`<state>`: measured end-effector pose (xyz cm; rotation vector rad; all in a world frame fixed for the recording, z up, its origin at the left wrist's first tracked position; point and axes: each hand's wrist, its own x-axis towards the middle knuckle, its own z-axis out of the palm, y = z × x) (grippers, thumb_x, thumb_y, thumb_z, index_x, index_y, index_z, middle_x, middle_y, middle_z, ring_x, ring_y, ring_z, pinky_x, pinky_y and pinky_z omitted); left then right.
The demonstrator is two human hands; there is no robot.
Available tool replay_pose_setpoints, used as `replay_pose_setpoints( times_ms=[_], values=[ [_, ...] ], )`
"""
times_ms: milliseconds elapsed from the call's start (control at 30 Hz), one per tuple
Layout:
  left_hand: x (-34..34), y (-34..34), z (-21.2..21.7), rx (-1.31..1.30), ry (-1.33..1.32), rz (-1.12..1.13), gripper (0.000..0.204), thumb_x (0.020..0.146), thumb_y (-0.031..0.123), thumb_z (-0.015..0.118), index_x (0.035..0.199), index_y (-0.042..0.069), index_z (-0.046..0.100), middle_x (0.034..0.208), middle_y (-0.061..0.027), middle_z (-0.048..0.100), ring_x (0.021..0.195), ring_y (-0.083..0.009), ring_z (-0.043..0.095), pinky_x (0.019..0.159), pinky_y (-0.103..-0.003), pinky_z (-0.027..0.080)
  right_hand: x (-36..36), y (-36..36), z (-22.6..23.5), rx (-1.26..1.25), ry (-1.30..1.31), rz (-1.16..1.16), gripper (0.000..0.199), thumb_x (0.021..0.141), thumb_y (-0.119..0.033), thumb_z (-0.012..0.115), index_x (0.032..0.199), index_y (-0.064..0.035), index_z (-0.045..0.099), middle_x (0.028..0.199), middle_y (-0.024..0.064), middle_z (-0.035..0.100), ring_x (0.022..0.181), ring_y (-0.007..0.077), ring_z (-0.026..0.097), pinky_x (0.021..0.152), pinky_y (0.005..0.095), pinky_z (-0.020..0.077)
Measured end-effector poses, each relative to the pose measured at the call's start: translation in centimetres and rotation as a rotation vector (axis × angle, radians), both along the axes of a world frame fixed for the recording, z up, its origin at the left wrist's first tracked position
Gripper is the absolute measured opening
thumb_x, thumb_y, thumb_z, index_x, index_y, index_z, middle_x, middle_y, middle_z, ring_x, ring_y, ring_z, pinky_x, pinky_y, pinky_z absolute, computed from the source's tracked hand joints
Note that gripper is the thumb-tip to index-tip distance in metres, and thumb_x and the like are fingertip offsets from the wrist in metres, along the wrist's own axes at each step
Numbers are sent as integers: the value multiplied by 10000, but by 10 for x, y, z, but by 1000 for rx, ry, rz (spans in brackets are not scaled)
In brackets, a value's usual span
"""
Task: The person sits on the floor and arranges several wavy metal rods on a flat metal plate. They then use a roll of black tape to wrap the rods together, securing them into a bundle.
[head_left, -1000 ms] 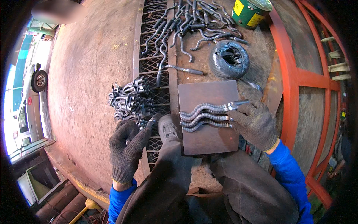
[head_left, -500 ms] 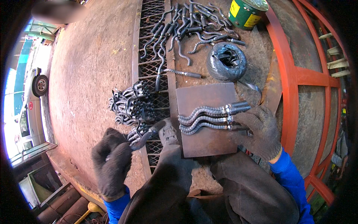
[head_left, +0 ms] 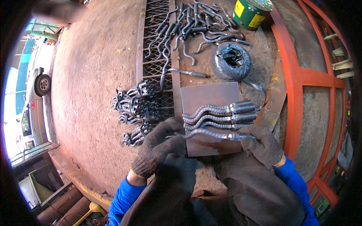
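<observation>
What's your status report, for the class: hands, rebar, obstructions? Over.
Left hand and right hand: both holding one wavy rebar piece, near opposite ends. Sleeved rebar row alongside, on brown metal plate. Nothing seen blocking either hand.

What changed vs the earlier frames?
Left hand swung right from beside the small rod bundle to the steel plate, taking the left end of a wavy ribbed rod; right hand grips the other. Plastic-strip roll, green can, plate stayed put.
</observation>
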<state>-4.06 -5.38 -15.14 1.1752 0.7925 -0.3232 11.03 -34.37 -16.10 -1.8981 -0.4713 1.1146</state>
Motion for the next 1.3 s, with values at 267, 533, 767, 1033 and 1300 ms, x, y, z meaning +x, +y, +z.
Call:
replay_pose_setpoints(
  times_ms=[267,533,767,1033,1300],
  values=[
    [-8,-8,-56,409,-80,-201,179,894,76,664,1035,-27,627,869,-97,684,743,-153,663,658,-280,554,-1,-16,-27,-21,-95,-19,305,1026,-285,507,1105,-8,607,717,24,552,558,80,536,470,235,452],
    [-3,-13,-59,228,-39,-15,143,873,58,682,978,-11,614,834,-89,664,721,-153,645,641,-280,545,7,-15,-21,-33,258,-149,263,999,-284,561,1059,-34,617,761,13,595,605,82,560,516,231,449],
    [-9,-18,-69,206,-76,91,168,878,52,670,1017,-28,617,823,-99,657,708,-154,628,625,-281,529,-3,-5,-19,-44,157,-273,267,959,-257,616,1092,-26,591,853,48,636,796,155,616,698,308,515],
    [0,-21,-57,329,-61,-11,443,876,100,676,1283,-46,579,919,-99,687,727,-129,632,639,-266,528,-20,-10,-23,-145,-23,-510,329,875,-222,713,1089,-6,588,892,114,644,848,207,624,753,351,496],
    [-1,-18,-55,409,-46,-104,470,867,125,691,1297,-30,579,986,-101,688,765,-140,654,675,-278,542,-10,-18,-29,-222,-260,-361,513,823,-220,759,1221,1,523,1021,139,630,944,239,612,833,391,500]
  ],
)
